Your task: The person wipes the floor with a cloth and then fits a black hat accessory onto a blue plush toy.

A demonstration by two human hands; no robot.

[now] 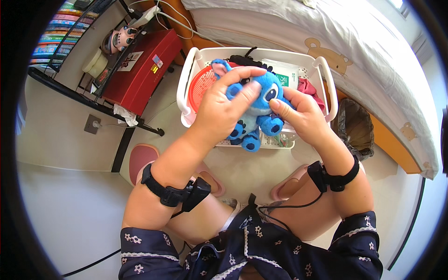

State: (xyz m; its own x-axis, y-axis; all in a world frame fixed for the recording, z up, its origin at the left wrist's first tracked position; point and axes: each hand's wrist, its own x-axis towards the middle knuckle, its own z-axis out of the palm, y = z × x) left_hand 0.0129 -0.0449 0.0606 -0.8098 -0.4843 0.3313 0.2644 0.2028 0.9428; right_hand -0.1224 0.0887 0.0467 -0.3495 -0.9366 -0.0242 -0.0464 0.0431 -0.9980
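A blue plush toy (267, 111) with big eyes and pink inner ears is held up over a white plastic cart (183, 94). My left hand (224, 105) lies around one side of its head. The left thumb is blurred and, with the fingers, covers much of the face. On the other side, my right hand (304, 115) pinches the edge of the head beside one eye, thumb in front. The toy's feet hang below both hands.
In the cart are a red plastic basket (201, 85), a white packet (288, 75) and red cloth (311, 92). A lined trash bin (353, 129) stands at right beside the bed (350, 42). To the left, a black rack (94, 101) holds a red box (140, 73).
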